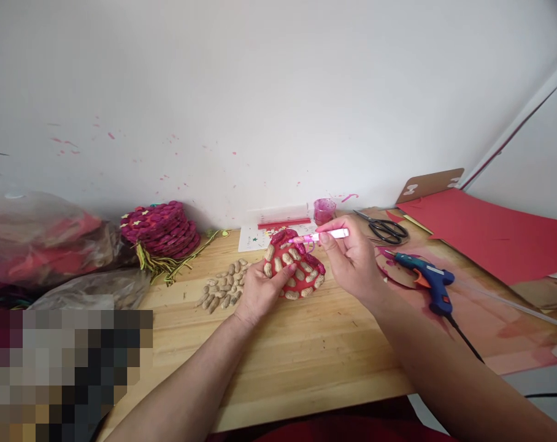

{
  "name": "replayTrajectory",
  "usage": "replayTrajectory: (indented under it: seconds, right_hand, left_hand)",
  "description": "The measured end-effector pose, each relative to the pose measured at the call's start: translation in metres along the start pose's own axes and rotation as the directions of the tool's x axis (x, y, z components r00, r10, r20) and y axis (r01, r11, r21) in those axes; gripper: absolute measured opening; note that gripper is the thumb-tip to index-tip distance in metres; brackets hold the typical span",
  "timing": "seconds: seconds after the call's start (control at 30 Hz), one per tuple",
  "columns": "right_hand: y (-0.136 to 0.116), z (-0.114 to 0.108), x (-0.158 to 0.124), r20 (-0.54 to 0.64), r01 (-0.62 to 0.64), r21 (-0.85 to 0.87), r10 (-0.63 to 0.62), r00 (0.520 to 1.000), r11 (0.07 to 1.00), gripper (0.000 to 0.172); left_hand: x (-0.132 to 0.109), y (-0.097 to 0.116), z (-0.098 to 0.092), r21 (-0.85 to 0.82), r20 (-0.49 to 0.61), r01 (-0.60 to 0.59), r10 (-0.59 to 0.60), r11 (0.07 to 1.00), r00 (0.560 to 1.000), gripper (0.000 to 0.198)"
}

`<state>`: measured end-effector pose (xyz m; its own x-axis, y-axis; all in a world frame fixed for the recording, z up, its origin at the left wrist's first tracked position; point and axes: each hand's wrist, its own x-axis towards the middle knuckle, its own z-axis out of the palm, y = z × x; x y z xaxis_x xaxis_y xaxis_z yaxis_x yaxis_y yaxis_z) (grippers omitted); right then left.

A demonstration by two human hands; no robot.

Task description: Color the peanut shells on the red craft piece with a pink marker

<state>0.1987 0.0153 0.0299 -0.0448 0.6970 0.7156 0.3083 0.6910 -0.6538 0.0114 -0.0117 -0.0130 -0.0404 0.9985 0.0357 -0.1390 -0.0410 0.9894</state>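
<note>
View: head camera, looking down at a wooden table [278, 368] against a white wall [278, 92].
Left hand [260, 293]: just below the middle of the frame, gripping the left and lower side of a red disc [301, 285], with the thumb laid across its front.
Red disc: at the centre of the frame, held up tilted; peanuts [278, 264] cover its face, plain tan over most of it and magenta along the top and right edge.
Right hand [352, 261]: right of centre, fingers pinched around the white handle of a brush [336, 234].
Brush: pointing left, its pink tip over the upper part of the disc; whether it touches a peanut, I cannot tell.
Loose peanuts [224, 285]: a spread on the table, left of the left hand.
Cup [324, 210]: stained magenta, behind the hands near the wall.
White sheet [247, 240]: beyond the disc, with small star shapes on it.
Scissors [389, 231]: black-handled, right of the cup.
Glue gun [437, 282]: blue, right of the right hand.
Red paper [499, 230]: right side of the frame.
Magenta stack [161, 233]: left of centre, yellow-green strings hanging from it.
Plastic bag [43, 230]: left edge, red things inside.
</note>
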Motion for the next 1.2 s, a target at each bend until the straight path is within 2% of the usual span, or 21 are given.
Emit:
replayTrajectory:
  seconds: [0.13,0.3,0.43,0.6,0.83,1.0,1.2]
  right_hand:
    - [-0.002,0.0,0.0,-0.058,0.008,-0.058,-0.012,0.998,0.998,0.019]
    - [-0.003,0.001,-0.002,-0.004,-0.009,-0.018,0.009,1.0,1.0,0.017]
    - [0.002,0.001,-0.001,-0.036,-0.022,-0.047,0.02,0.999,0.999,0.018]
    - [0.007,0.002,0.001,-0.053,-0.059,0.063,0.063,0.997,0.996,0.021]
    - [0.007,0.001,0.0,-0.073,-0.081,0.032,0.083,0.994,0.996,0.024]
    - [0.004,0.002,-0.001,-0.005,-0.081,0.059,0.082,0.997,0.995,0.02]
    - [0.004,0.001,0.0,-0.048,-0.079,0.037,0.08,0.996,0.996,0.019]
  left_hand:
    - [0.0,-0.001,0.0,-0.002,-0.018,0.013,-0.013,1.0,1.0,0.05]
    - [-0.001,0.001,0.001,0.013,-0.005,-0.01,0.011,1.0,1.0,0.046]
    - [0.0,0.003,0.001,0.006,-0.029,0.001,-0.001,1.0,1.0,0.047]
    - [-0.001,0.003,0.002,-0.015,-0.001,0.042,-0.042,0.999,0.999,0.05]
    - [0.001,-0.005,-0.001,-0.082,0.008,0.031,-0.03,0.996,1.0,0.045]
    - [0.002,-0.009,0.0,-0.091,0.023,0.03,-0.028,0.995,0.999,0.044]
    - [0.0,-0.007,0.002,-0.114,0.033,0.067,-0.064,0.991,0.997,0.048]
